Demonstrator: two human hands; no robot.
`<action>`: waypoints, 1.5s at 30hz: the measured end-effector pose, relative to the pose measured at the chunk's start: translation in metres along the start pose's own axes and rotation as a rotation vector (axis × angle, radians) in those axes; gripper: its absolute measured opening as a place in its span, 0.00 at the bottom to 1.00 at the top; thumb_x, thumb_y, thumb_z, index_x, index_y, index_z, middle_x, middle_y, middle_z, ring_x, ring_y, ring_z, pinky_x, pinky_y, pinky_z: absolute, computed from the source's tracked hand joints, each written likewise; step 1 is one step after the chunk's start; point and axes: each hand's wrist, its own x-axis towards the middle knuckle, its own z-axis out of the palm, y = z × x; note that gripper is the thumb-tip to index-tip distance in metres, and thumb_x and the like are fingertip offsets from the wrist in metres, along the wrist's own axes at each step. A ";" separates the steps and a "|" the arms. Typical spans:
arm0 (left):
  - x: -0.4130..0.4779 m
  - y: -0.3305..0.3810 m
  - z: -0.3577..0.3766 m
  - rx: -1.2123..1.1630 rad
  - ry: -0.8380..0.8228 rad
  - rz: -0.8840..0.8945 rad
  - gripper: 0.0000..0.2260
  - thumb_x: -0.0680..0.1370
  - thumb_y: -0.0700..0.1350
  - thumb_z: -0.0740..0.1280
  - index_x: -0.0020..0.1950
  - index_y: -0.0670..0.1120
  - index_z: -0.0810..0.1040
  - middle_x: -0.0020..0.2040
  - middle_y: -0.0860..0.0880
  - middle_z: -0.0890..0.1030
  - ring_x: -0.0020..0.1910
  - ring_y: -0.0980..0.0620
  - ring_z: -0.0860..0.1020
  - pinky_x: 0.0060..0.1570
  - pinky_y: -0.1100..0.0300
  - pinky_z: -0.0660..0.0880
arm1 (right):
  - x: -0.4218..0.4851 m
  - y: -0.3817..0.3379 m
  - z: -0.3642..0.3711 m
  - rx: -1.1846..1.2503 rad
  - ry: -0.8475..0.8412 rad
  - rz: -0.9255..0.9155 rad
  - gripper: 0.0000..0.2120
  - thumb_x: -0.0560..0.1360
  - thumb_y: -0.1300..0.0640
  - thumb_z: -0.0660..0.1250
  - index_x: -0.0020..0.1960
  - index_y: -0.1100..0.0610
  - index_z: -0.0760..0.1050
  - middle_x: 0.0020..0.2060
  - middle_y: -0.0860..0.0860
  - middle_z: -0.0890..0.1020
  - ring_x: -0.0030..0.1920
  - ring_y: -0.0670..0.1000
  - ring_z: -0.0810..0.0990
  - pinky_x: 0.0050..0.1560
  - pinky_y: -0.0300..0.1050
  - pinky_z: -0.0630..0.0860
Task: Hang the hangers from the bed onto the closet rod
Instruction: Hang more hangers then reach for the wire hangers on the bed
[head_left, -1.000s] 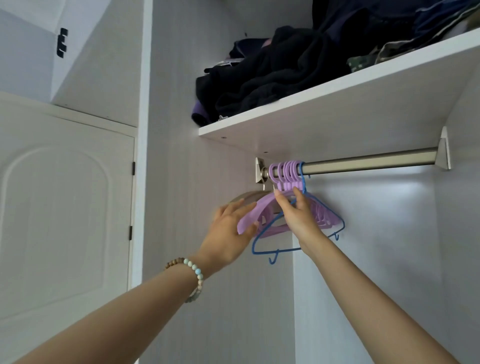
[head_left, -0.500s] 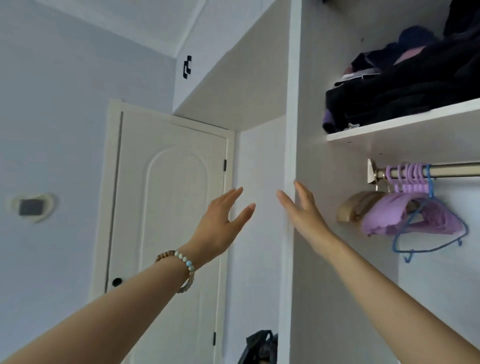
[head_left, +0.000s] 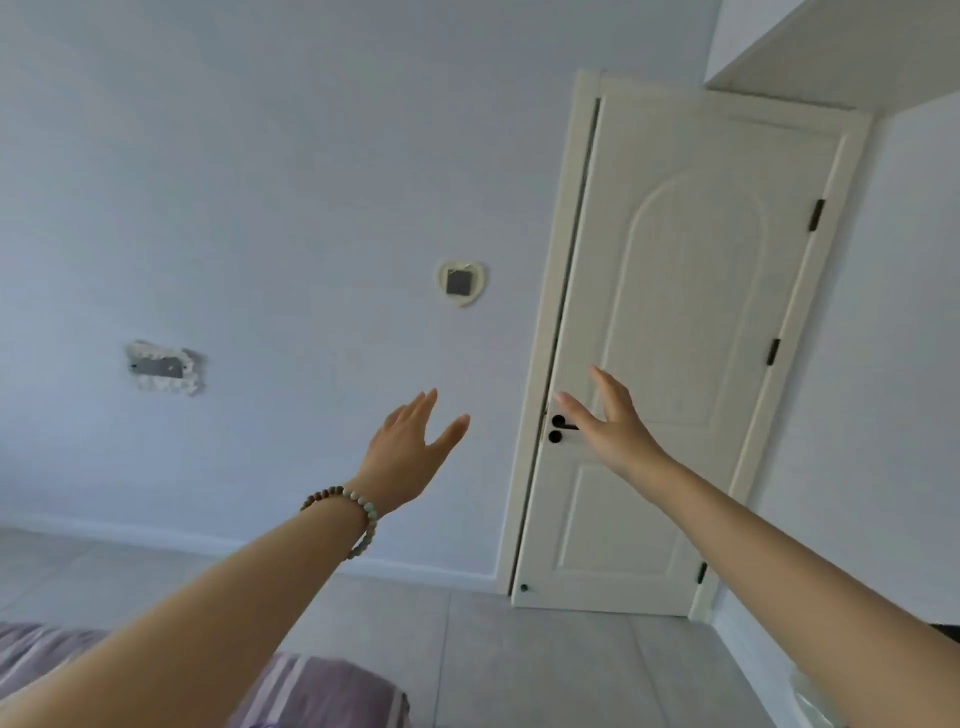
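We are seeing the room in soft, even daylight with a cool, bluish cast, and we cannot tell where the light is coming from. The wall (head_left: 260, 156) is turning bluer toward 9 o'clock and greyer toward 12 o'clock. Shadows are reading faint and diffuse, with a mild shade lying under the overhang (head_left: 831, 62) at 1 o'clock. The door (head_left: 675, 364) is leaning and bowing as the wide lens is stretching the edges. The left hand (head_left: 410, 452) and right hand (head_left: 618, 431) are showing slightly soft outlines, and fine detail is looking smeared throughout
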 end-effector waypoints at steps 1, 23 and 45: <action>-0.010 -0.030 -0.007 0.032 0.001 -0.050 0.35 0.76 0.66 0.51 0.77 0.49 0.51 0.77 0.51 0.54 0.76 0.50 0.51 0.75 0.50 0.50 | 0.001 0.000 0.030 -0.007 -0.047 0.000 0.36 0.76 0.40 0.60 0.77 0.51 0.49 0.76 0.47 0.49 0.76 0.49 0.53 0.73 0.48 0.58; -0.330 -0.455 0.057 0.189 -0.167 -0.978 0.35 0.76 0.65 0.53 0.77 0.46 0.53 0.76 0.47 0.58 0.75 0.48 0.57 0.72 0.52 0.57 | -0.190 0.131 0.533 -0.140 -0.821 0.201 0.38 0.74 0.45 0.66 0.76 0.57 0.52 0.76 0.54 0.53 0.76 0.52 0.52 0.74 0.48 0.52; -0.417 -0.560 0.200 -0.294 -0.183 -1.319 0.23 0.79 0.59 0.56 0.63 0.42 0.70 0.57 0.47 0.78 0.56 0.47 0.76 0.55 0.58 0.70 | -0.311 0.276 0.679 0.238 -0.912 0.901 0.22 0.78 0.58 0.64 0.70 0.61 0.66 0.63 0.57 0.76 0.61 0.55 0.75 0.58 0.49 0.73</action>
